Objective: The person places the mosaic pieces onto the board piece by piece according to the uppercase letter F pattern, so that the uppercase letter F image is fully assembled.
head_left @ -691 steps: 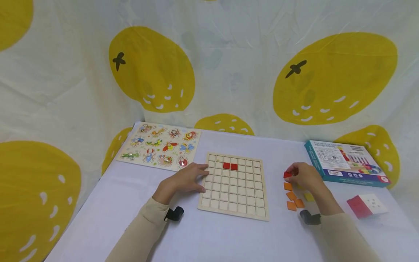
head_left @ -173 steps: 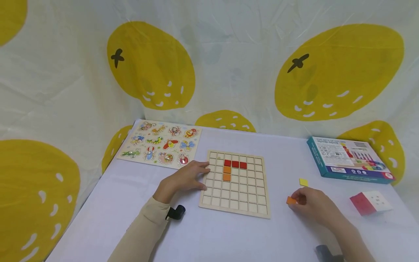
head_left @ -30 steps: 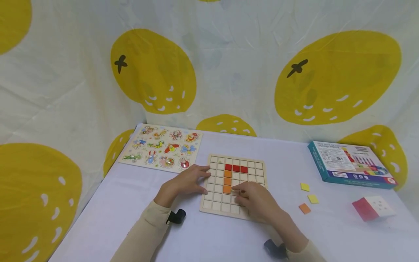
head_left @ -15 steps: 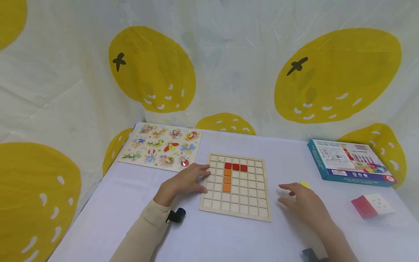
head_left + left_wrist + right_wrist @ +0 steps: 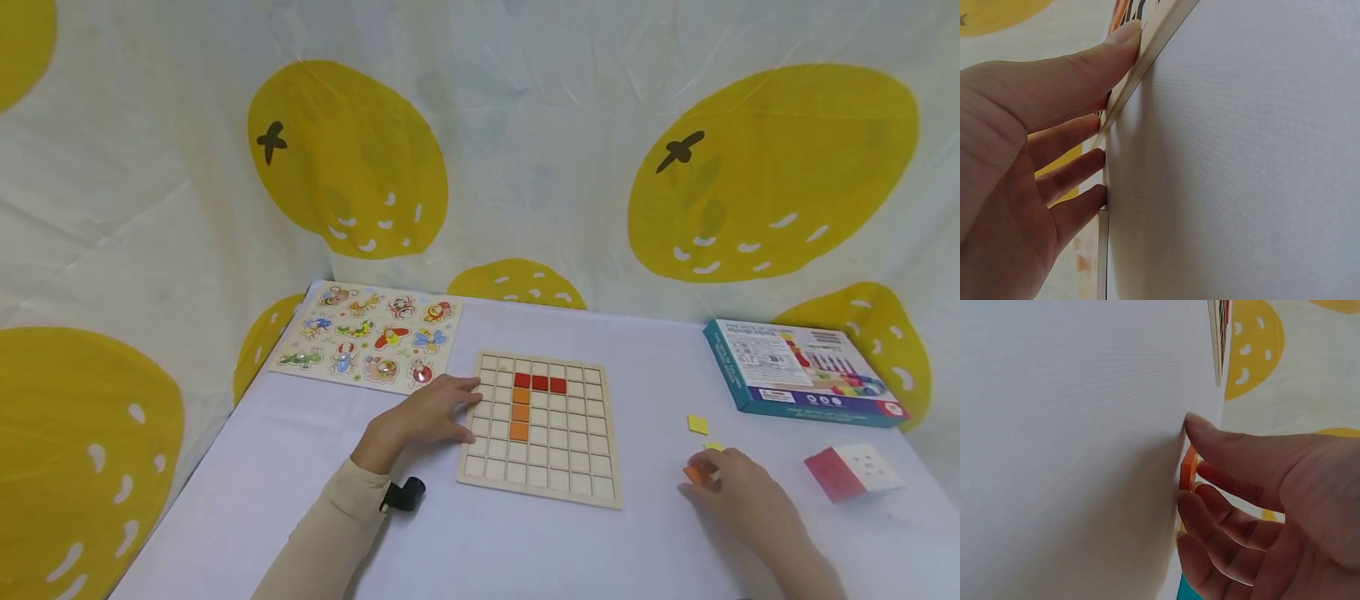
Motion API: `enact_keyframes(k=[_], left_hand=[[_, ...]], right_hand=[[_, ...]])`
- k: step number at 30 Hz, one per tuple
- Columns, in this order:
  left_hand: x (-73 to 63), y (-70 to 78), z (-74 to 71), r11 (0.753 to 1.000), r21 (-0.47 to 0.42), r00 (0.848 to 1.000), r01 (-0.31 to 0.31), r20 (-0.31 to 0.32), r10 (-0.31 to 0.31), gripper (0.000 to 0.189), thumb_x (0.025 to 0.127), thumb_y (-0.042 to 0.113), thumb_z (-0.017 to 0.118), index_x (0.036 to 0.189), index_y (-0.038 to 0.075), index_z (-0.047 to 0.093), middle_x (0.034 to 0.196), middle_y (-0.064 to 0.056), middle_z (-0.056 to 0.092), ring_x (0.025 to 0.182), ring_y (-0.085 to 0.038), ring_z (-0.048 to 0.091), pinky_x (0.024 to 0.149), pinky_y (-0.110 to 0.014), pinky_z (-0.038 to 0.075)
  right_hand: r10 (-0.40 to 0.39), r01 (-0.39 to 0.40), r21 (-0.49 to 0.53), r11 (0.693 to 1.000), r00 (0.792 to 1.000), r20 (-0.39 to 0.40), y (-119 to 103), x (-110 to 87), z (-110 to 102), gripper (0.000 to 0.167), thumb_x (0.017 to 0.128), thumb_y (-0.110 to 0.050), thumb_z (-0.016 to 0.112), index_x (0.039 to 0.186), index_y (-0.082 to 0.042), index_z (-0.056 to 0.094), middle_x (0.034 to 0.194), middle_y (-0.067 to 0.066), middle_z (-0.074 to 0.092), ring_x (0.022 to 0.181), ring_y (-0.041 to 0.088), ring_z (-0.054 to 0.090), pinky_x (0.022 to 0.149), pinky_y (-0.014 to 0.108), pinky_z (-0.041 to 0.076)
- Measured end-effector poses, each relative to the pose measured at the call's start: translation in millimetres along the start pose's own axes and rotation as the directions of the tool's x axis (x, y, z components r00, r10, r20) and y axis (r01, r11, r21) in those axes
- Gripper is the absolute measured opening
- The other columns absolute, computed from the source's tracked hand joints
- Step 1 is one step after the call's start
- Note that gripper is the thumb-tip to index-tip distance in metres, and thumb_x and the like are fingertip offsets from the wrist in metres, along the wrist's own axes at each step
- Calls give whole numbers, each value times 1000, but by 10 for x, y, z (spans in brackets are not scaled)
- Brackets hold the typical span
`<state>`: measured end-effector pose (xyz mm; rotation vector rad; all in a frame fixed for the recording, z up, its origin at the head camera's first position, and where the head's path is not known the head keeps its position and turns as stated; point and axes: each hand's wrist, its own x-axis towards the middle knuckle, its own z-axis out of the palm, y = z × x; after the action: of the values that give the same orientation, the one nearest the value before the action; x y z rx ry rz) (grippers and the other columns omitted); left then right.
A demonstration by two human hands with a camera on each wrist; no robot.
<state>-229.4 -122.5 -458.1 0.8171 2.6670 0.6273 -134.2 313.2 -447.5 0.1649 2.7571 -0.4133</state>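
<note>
A wooden grid board (image 5: 558, 458) lies flat in the head view. Red tiles (image 5: 540, 382) form a short row near its far side, and orange tiles (image 5: 520, 413) run down from the row's left end. My left hand (image 5: 427, 410) rests at the board's left edge, thumb and fingertips touching the rim (image 5: 1159, 42). At the right, my right hand (image 5: 742, 496) has thumb and fingers around one loose orange tile (image 5: 697, 476), low at the tabletop. In the right wrist view that orange tile (image 5: 1188, 467) stands between thumb and curled fingers.
Two yellow tiles lie beyond the right hand, one yellow tile (image 5: 697, 424) in full view, the other partly hidden. An insect puzzle board (image 5: 367, 337) sits at the back left. A toy box (image 5: 806, 371) and a red-and-white cube (image 5: 855, 472) are at the right.
Since the earliest frame, a third red tile and three orange tiles have come onto the board. Within the last second, my right hand left the board and reached the loose orange tile; the left stayed.
</note>
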Motion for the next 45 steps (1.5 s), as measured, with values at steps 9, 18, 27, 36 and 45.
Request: enact_keyframes(k=[9, 18, 27, 36, 45], left_hand=[[-18, 37, -17, 1000, -2, 1000, 5, 5, -5, 66, 85, 32, 83, 142, 10, 61, 163, -6, 44, 151, -32, 40, 125, -47, 35], [-14, 15, -9, 1000, 6, 1000, 0, 5, 0, 65, 84, 32, 83, 142, 10, 61, 162, -6, 45, 150, -32, 41, 126, -47, 35], [-18, 19, -10, 1000, 7, 1000, 8, 4, -8, 66, 84, 33, 83, 142, 11, 61, 163, -5, 44, 151, -31, 40, 126, -46, 34], [-15, 1, -7, 1000, 6, 1000, 5, 3, -5, 65, 84, 33, 83, 142, 10, 61, 162, -6, 45, 151, -31, 40, 126, -46, 34], [-11, -15, 2, 1000, 14, 1000, -26, -3, 26, 66, 84, 32, 83, 141, 8, 61, 162, -8, 45, 149, -33, 42, 125, -46, 36]], right_hand=[[31, -32, 82, 996, 999, 16, 107, 40, 50, 43, 91, -29, 76, 127, -7, 67, 109, 13, 72, 93, 21, 64, 93, 55, 59], [100, -106, 132, 985, 994, 51, 136, 63, 65, 61, 88, -35, 79, 129, 4, 60, 110, 19, 71, 94, 24, 64, 95, 55, 58], [68, -80, 127, 989, 993, 99, 73, 65, 67, 54, 93, -35, 73, 125, 6, 60, 109, 18, 68, 92, 22, 59, 93, 53, 57], [60, -70, 108, 992, 994, 90, 17, 81, 100, 53, 98, -35, 67, 127, 8, 57, 111, 19, 67, 93, 23, 58, 92, 53, 56], [58, -68, 120, 990, 995, 78, -28, 35, 62, 62, 97, -43, 66, 130, 9, 54, 111, 20, 67, 93, 24, 58, 90, 50, 58]])
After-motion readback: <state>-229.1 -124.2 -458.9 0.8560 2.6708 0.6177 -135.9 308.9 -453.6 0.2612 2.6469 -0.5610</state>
